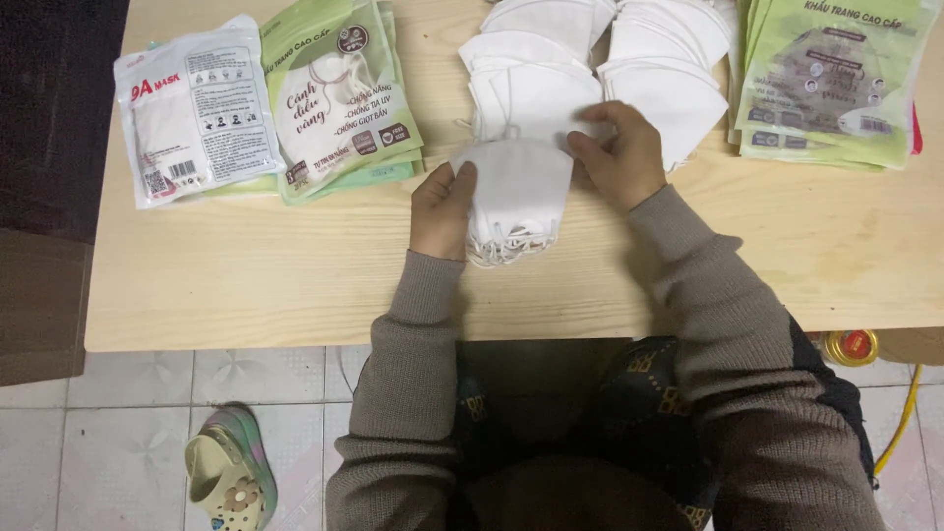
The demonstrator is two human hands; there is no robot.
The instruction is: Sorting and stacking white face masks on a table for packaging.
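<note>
A small stack of white masks [516, 197] lies on the wooden surface [295, 285] between both hands, the left hand [442, 208] closed on its left edge and the right hand [618, 152] pinching its top right corner, with two fanned mask rows [600, 59] just behind.

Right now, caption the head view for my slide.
Both hands, left hand and right hand, hold a stack of white masks over a wooden table.

mask stack [516, 197] between hands | loose masks [600, 59] behind | packets [344, 98] left, pouches [831, 84] right
</note>
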